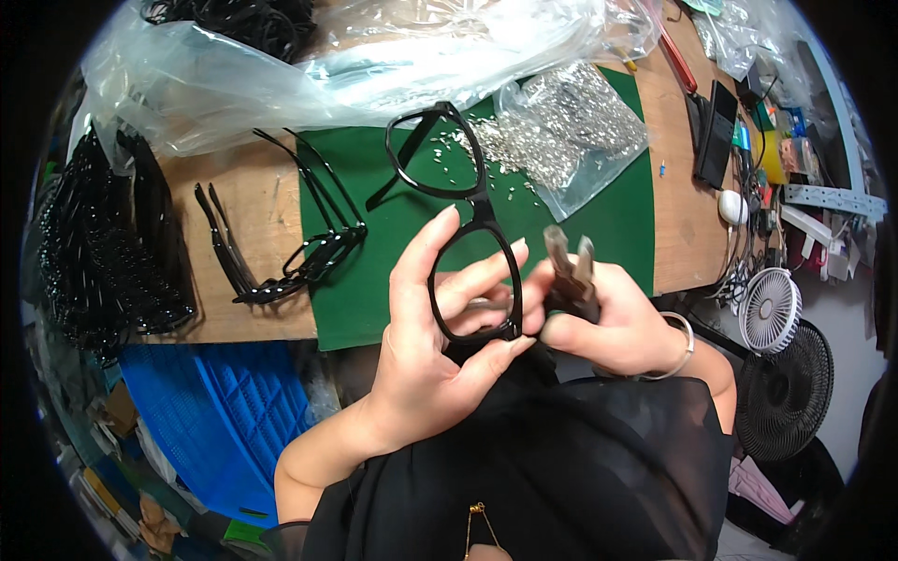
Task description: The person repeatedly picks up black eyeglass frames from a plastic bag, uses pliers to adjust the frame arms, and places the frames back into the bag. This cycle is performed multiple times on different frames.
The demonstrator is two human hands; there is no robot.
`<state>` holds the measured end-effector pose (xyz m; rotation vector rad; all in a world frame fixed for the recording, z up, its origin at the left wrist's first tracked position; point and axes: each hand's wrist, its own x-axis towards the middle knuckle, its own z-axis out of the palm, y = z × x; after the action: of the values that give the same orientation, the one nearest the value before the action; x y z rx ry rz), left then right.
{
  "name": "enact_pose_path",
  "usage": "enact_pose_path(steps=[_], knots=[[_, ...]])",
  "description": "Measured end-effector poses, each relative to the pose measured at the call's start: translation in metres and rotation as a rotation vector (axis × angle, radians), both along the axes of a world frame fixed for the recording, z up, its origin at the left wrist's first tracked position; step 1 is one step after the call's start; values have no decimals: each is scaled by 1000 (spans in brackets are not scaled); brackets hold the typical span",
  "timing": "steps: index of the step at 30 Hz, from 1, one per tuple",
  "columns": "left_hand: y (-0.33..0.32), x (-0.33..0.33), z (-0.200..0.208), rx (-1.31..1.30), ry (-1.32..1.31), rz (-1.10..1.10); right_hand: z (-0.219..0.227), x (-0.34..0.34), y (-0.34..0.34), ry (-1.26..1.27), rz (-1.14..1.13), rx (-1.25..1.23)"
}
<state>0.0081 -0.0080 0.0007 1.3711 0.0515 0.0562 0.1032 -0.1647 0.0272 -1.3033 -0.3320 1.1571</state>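
1. Left: more glasses (pixel 325 251) lie on the bench (pixel 251 173); whether done, I cannot tell.
2. Centre: the left hand (pixel 421 360), grip closed, holds black glasses (pixel 479 206) by the lower rim; one temple (pixel 404 154) shows attached, fingers hide the other hinge.
3. Upper right: bagged metal bits (pixel 575 122) remain.
4. Right of centre: the right hand (pixel 613 313) wraps pliers (pixel 572 280), tips parted; work seems midway.

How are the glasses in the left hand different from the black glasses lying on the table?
The held glasses are up in the left hand; the lying glasses rest partly on the wooden table, partly on the green mat. The held glasses are one pair; the lying glasses are more than one, bunched together. Both are black.
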Motion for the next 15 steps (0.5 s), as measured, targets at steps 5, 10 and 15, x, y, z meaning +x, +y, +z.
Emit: enact_pose_path(steps=[5, 10, 15], knots=[[9, -4, 4, -41, 18, -48, 7, 11, -10, -485, 493, -307], [0, -1, 1, -115, 45, -21, 9, 11, -5, -627, 571, -294], [-4, 1, 0, -47, 155, -63, 5, 11, -8, -709, 649, -461]])
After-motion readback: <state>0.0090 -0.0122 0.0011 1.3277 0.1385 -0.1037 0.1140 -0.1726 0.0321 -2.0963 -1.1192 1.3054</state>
